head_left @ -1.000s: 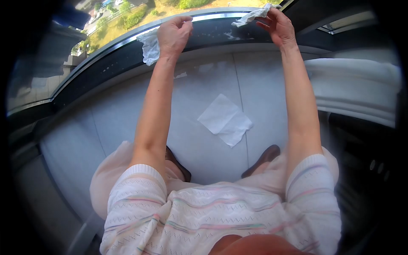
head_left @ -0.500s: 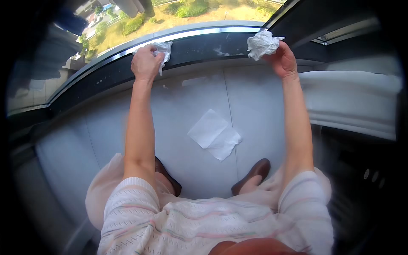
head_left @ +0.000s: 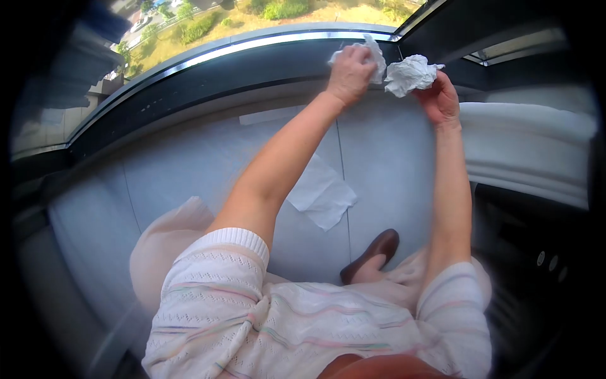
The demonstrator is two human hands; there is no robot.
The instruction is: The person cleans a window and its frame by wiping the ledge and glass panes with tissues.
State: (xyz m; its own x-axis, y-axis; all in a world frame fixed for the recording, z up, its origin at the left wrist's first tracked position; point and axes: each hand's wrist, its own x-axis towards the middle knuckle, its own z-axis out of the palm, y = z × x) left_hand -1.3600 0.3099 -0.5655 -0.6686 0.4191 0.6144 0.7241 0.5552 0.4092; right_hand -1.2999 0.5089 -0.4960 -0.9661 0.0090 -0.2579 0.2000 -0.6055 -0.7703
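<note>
My left hand (head_left: 352, 74) is closed on a white tissue (head_left: 377, 55) and presses it to the dark window sill (head_left: 252, 71), close to its right corner. Just right of it, my right hand (head_left: 440, 100) holds a crumpled wad of white tissue (head_left: 410, 75) at its fingertips, in front of the sill. The two tissues are very near each other. Part of the left tissue is hidden under my fingers.
Flat white tissue sheets (head_left: 325, 201) lie on the pale grey floor (head_left: 183, 164), partly behind my left forearm. Beyond the sill, the window looks down on grass and shrubs. A white ledge-like shape (head_left: 524, 139) stands at the right. My brown shoe (head_left: 372, 254) is below.
My left hand has slid its tissue right along the sill, toward the corner. White smears seen there earlier no longer show. My right hand has shifted slightly right and down with its wad.
</note>
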